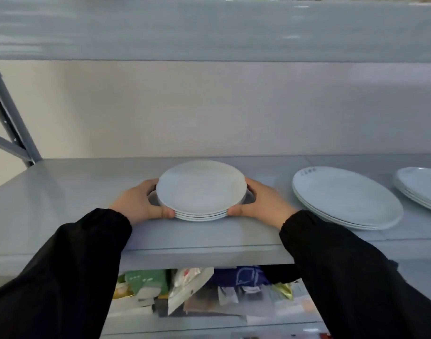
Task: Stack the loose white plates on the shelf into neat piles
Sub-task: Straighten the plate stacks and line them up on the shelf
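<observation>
A small pile of several white plates [201, 189] sits near the front middle of the grey shelf [62, 204]. My left hand [138, 204] grips the pile's left rim, thumb at the front edge. My right hand [263, 204] grips its right rim the same way. The plates lie evenly on one another. To the right lies a pile of larger white oval plates [346, 199] with small writing at its far rim. A third pile of white plates [422, 187] is cut off by the right edge of the view.
A grey shelf board [209, 30] hangs close above. A grey metal upright with a brace [6, 118] stands at the far left. The shelf below holds packets and bags [190, 289]. A pale wall closes the back.
</observation>
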The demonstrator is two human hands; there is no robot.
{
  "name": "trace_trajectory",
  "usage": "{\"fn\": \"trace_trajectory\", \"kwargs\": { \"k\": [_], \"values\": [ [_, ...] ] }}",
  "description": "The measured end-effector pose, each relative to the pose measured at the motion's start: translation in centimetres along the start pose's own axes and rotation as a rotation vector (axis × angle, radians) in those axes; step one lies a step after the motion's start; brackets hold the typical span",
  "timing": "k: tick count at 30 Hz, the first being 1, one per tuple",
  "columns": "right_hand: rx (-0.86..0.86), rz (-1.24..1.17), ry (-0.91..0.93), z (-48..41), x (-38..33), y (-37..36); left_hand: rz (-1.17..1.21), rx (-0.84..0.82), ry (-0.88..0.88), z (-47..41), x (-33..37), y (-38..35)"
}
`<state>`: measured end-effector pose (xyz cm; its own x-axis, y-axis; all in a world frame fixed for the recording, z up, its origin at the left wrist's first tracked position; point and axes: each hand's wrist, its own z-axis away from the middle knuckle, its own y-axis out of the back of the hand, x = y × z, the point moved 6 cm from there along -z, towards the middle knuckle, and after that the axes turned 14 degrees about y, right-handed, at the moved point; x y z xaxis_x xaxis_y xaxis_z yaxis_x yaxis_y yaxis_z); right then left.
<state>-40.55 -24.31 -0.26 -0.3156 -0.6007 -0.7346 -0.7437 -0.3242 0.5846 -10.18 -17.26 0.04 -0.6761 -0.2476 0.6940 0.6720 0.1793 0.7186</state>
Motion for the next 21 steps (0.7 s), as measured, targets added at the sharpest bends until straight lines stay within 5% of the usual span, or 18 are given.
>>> {"fn": "trace_trajectory", "kwargs": {
  "k": [21],
  "values": [
    [0.023,0.113,0.006,6.1,1.5,4.7,0.056,0.068,-0.082,3.4,3.5,-4.5]
  ]
}}
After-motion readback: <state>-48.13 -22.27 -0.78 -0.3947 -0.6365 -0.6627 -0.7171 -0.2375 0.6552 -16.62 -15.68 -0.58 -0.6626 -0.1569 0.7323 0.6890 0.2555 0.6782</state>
